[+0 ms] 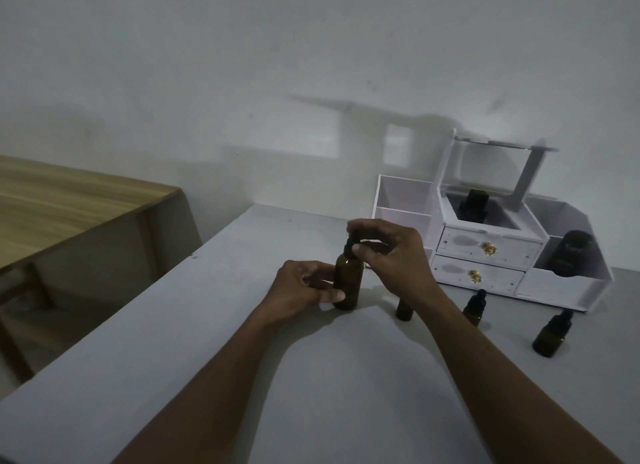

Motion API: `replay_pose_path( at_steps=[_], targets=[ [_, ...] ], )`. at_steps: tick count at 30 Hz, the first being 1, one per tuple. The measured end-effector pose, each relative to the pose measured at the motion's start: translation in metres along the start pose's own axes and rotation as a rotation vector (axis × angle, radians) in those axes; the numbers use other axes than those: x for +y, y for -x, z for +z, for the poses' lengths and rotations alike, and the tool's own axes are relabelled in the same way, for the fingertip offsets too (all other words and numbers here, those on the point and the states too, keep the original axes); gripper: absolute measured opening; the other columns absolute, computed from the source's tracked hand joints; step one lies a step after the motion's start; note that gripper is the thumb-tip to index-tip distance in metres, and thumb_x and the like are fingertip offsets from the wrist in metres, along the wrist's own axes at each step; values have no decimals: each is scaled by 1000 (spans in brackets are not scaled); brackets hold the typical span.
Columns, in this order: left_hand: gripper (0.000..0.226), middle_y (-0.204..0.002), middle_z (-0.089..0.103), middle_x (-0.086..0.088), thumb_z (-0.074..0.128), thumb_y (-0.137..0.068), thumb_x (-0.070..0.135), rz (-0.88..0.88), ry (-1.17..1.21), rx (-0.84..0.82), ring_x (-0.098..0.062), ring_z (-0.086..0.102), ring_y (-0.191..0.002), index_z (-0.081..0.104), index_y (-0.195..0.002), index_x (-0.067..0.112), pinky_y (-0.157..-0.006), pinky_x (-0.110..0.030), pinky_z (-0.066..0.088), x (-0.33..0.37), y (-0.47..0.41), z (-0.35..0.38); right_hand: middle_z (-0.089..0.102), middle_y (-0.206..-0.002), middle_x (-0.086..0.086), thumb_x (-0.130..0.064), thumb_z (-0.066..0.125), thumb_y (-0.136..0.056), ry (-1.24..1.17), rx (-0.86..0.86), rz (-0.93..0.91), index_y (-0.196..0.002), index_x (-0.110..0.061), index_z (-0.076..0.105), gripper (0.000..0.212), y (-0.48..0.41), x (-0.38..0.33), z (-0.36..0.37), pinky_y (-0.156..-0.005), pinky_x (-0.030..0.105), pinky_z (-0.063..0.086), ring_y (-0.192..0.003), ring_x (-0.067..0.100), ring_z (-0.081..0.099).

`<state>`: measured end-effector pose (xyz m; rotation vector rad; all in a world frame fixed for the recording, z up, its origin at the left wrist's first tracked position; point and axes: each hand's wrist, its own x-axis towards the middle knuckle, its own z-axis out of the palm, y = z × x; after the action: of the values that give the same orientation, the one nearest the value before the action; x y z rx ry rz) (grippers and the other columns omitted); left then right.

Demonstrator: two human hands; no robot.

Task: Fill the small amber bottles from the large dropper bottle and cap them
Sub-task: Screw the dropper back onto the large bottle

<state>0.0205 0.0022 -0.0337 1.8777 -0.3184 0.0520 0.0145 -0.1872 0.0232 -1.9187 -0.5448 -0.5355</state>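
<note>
The large amber dropper bottle [348, 283] stands upright on the grey table [311, 377]. My left hand [301, 287] grips its body from the left. My right hand [388, 255] pinches the black dropper cap [349, 243] on top of it. Three small amber bottles stand to the right: one [404, 310] partly hidden behind my right wrist, its top out of sight, one with a black dropper cap [473, 308], and another capped one [551, 333] farther right.
A white organiser [485, 255] with two drawers and a raised clear lid stands at the back right against the wall. It holds a dark bottle [474, 205] in its middle well and a dark jar [571, 252] in its right compartment. A wooden table [69, 204] stands to the left.
</note>
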Motion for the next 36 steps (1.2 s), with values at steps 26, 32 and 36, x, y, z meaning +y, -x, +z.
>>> replay_pose_path(
  at_steps=[26, 32, 36],
  targets=[
    [40, -106, 72, 10, 86, -69, 26, -19, -29, 2, -13, 69, -98, 71, -106, 29, -89, -30, 54, 4, 1, 1, 71, -102, -15, -16, 80, -81, 72, 59, -52, -112, -22, 73, 33, 0, 3, 4, -80, 11, 54, -93, -1, 68],
    [41, -108, 71, 10, 86, -70, 29, -32, -75, 10, -12, 69, -98, 71, -108, 28, -90, -29, 53, 4, -1, 2, 72, -98, -15, -18, 81, -80, 122, 46, -34, -111, -26, 73, 33, -2, 6, 4, -79, 9, 53, -89, 0, 69],
    [43, -112, 72, 6, 85, -71, 28, -27, -69, 9, -16, 69, -100, 71, -111, 24, -94, -37, 54, 4, 0, 2, 70, -105, -18, -13, 76, -84, 117, 28, -40, -115, -25, 71, 34, 0, 6, 6, -84, 5, 49, -96, -4, 67]
  ],
)
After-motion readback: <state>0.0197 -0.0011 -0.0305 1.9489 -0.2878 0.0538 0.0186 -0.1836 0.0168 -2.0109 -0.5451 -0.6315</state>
